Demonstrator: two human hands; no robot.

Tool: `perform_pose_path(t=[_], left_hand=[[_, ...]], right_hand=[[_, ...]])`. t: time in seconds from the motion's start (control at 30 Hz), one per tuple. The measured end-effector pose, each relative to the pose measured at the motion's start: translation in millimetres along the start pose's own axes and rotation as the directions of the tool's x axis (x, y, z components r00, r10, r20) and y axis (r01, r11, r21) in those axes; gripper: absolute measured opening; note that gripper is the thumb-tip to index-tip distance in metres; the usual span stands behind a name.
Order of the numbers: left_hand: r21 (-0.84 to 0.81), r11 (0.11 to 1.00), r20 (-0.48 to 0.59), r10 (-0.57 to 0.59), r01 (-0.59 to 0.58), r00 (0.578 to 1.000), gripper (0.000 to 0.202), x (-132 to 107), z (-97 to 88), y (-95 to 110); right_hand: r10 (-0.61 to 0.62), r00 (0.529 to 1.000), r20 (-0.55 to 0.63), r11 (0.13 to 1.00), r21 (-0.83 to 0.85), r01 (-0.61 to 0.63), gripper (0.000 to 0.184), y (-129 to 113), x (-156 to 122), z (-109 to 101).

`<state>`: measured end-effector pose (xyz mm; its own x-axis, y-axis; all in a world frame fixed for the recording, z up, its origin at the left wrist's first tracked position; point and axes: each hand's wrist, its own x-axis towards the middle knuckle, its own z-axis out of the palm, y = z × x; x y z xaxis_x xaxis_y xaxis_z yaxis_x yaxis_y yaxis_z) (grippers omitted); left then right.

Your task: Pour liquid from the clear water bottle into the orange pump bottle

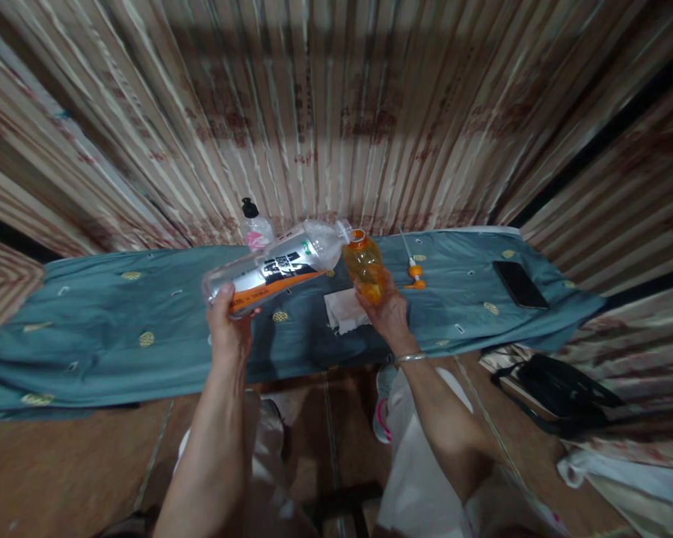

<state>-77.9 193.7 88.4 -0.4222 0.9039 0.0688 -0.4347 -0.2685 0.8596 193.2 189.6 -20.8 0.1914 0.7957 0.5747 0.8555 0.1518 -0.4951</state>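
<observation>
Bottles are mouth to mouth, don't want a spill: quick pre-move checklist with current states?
1. Left hand has the clear bottle, fingers wrapped round its base end: ok.
2. Right hand holds the orange bottle: ok.
3. Orange bottle's mouth open, pump off and lying on the green cloth: ok.
4. Clear bottle's mouth lined up over the opening: cannot tell; the mouths look very close, contact unclear.
5. Liquid running between them: cannot tell.
6. Phone well apart from both bottles: ok.
</observation>
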Motion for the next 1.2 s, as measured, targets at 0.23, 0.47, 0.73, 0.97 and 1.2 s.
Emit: perform_pose_path(t=[0.23,0.47,0.73,0.97,1.2], left_hand=[[-0.005,1.0,-0.003,-0.006,0.006,1.0,0.044,-0.2,-0.8,-0.3],[-0.029,0.999,-0.025,-0.022,0.022,0.999,0.046,-0.2,-1.1,-0.2],[-0.031,1.0,0.016,0.003,-0.003,1.0,0.049,0.1,-1.2,-0.4],[-0.037,0.999,0.004,-0.007,0.007,1.0,0.047,0.1,-2.9,-1.4],[-0.022,1.0,0.013,-0.015,0.015,1.0,0.044,-0.2,-2.6,-1.0]], right_hand=[[-0.001,1.0,-0.017,1.0,0.007,0.001,0.072,0.1,-0.1,1.2],[0.002,1.0,-0.003,1.0,-0.01,-0.002,0.074,1.0,-1.0,1.3],[0.021,1.0,0.005,1.0,0.001,-0.021,0.075,-0.7,0.5,-0.4],[0.018,1.0,-0.006,1.0,0.004,-0.018,0.076,0.5,-0.3,1.6],[0.037,0.999,-0.017,0.999,-0.003,-0.037,0.076,-0.4,-0.9,2.0]])
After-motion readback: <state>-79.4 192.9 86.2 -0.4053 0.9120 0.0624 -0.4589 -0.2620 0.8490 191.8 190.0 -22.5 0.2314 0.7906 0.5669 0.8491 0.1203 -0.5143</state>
